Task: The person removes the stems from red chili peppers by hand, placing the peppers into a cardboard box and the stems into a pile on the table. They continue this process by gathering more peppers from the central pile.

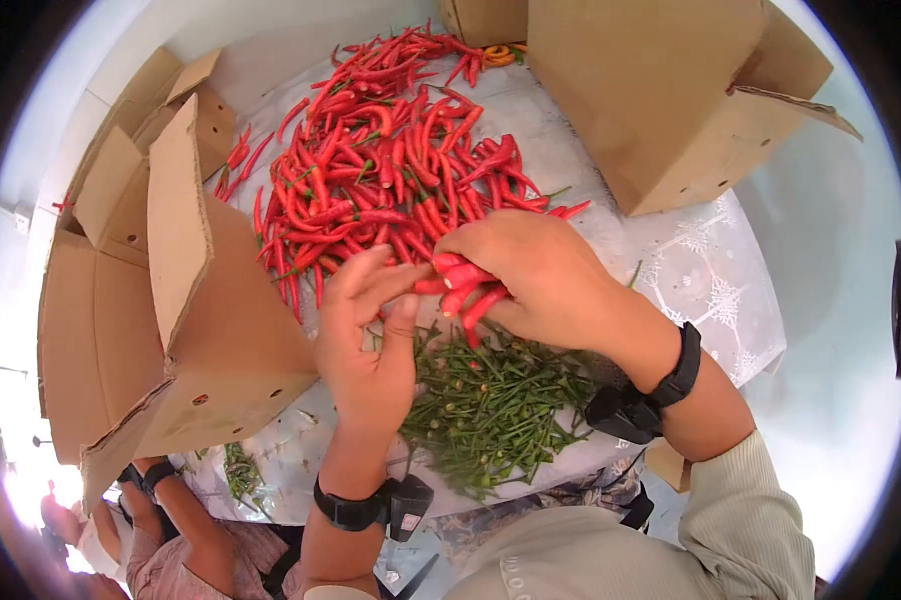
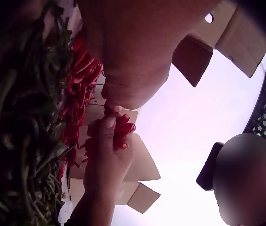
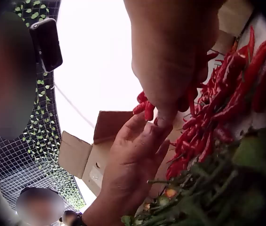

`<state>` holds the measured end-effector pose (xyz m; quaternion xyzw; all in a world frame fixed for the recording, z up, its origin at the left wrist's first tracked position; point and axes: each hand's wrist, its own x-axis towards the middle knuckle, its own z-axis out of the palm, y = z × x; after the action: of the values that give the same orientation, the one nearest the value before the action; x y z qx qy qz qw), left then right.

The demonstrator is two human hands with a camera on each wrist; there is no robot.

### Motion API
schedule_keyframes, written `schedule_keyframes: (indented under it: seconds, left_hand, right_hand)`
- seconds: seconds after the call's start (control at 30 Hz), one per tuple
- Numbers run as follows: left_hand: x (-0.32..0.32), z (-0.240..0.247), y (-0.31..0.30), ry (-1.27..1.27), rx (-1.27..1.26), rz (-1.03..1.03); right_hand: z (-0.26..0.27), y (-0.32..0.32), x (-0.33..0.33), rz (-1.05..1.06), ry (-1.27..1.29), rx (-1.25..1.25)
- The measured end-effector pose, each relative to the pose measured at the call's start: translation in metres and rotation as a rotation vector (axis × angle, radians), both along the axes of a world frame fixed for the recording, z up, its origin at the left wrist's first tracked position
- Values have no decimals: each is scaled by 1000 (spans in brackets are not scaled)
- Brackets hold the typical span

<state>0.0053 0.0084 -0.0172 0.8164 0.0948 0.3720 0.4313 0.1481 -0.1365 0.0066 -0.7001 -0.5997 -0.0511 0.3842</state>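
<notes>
My right hand grips a bunch of red chillies, their blunt, stemless ends sticking out toward the left hand. Held with its palm up beside the bunch, my left hand has its fingers stretched out and their tips right at the chilli ends. Its thumb stands apart from the fingers in the head view. In the right wrist view the left fingers meet the right thumb below the chillies. Beyond both hands lies a large heap of red chillies. Under them spreads a pile of green chilli stems.
An open cardboard box stands at the left, and another cardboard box at the back right. A patterned white cloth covers the table. A few orange chillies lie at the back. Another person's arm shows at lower left.
</notes>
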Motion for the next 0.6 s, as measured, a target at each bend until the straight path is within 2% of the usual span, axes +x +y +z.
schedule_keyframes:
  seconds: [0.07, 0.17, 0.2, 0.3, 0.4, 0.47, 0.6]
  left_hand:
    - [2, 3, -4, -17, -90, -6]
    - [-2, 2, -1, 89, -73, 46]
    - [-4, 1, -1, 89, -77, 44]
    - [-4, -1, 1, 84, -56, 22]
    - [-2, -1, 0, 90, -34, 7]
    - [-1, 4, -4, 127, -88, 33]
    - [2, 1, -4, 168, 51, -1]
  right_hand:
    - [4, -4, 10, -47, -71, 59]
    - [17, -14, 26, -147, 464, 50]
    - [15, -18, 33, -223, 390, 30]
    - [14, -25, 41, -278, 318, -53]
    - [16, -28, 45, -306, 45, -359]
    - [1, -26, 52, -209, 40, -303]
    - [-2, -22, 44, -100, 79, -288]
